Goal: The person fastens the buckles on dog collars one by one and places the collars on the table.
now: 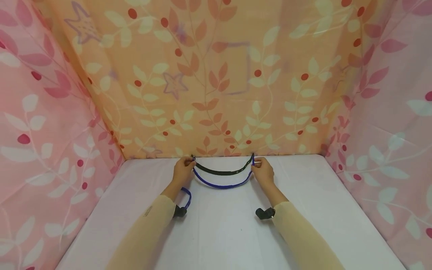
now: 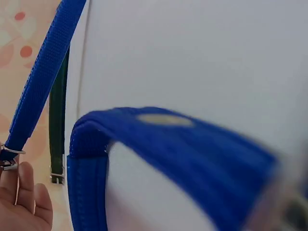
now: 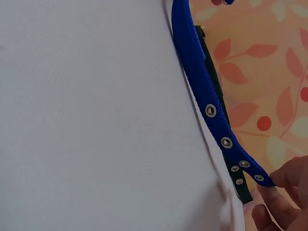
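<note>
A blue collar [image 1: 222, 186], a woven strap with a metal buckle and ringed eyelets, sags in a curve between the two hands. My left hand [image 1: 183, 168] holds it at the buckle end, with the fingertips against the buckle [image 2: 8, 163] in the left wrist view. At the other end, my right hand [image 1: 264, 170] pinches the tip past the last eyelet [image 3: 259, 178]. Just behind lies a dark green collar [image 1: 219, 173], also curved, with its own buckle [image 2: 57, 177] and eyelets [image 3: 235, 169].
Beside the left wrist a second blue strap [image 1: 190, 195] makes a loop, large and blurred in the left wrist view. Small black wrist cameras [image 1: 264, 213] sit inside both forearms. Beneath everything is a white table [image 1: 222, 232], with patterned curtains [image 1: 202, 75] at its back and sides.
</note>
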Demonstrator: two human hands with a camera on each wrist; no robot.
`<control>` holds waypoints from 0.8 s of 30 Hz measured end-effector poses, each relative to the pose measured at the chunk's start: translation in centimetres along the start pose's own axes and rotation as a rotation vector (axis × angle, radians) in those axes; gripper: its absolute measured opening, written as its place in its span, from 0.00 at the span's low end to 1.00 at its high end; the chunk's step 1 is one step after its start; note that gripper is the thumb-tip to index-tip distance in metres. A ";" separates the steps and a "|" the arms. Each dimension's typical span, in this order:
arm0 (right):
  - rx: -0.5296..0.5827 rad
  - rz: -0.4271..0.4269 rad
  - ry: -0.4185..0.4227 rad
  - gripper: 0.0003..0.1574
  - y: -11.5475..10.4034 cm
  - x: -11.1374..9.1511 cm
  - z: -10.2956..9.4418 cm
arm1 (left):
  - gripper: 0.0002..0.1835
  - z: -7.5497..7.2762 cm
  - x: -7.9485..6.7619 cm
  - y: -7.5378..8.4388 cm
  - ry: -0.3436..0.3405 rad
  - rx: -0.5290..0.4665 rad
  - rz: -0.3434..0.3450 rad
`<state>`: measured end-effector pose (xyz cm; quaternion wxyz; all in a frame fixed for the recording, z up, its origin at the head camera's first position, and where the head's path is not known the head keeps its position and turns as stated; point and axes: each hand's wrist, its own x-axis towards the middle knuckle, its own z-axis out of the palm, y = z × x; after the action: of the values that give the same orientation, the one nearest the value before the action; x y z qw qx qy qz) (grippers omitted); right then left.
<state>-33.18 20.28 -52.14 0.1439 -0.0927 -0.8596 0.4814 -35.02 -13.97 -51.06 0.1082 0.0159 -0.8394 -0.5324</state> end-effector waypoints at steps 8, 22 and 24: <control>0.085 -0.130 -0.010 0.21 -1.4 -1.7 -2.1 | 0.14 -1.8 -2.4 1.7 -0.007 -0.085 0.106; 0.175 -0.348 -0.046 0.19 -5.0 -6.5 -6.3 | 0.11 -4.6 -7.8 6.3 0.017 -0.170 0.375; 0.188 -0.370 -0.056 0.18 -5.6 -7.3 -6.9 | 0.10 -5.0 -8.4 6.9 0.029 -0.184 0.404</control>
<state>-24.13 20.73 -45.11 0.2140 0.0942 -0.8169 0.5273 -25.17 -14.27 -44.23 0.2258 -0.1547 -0.7717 -0.5741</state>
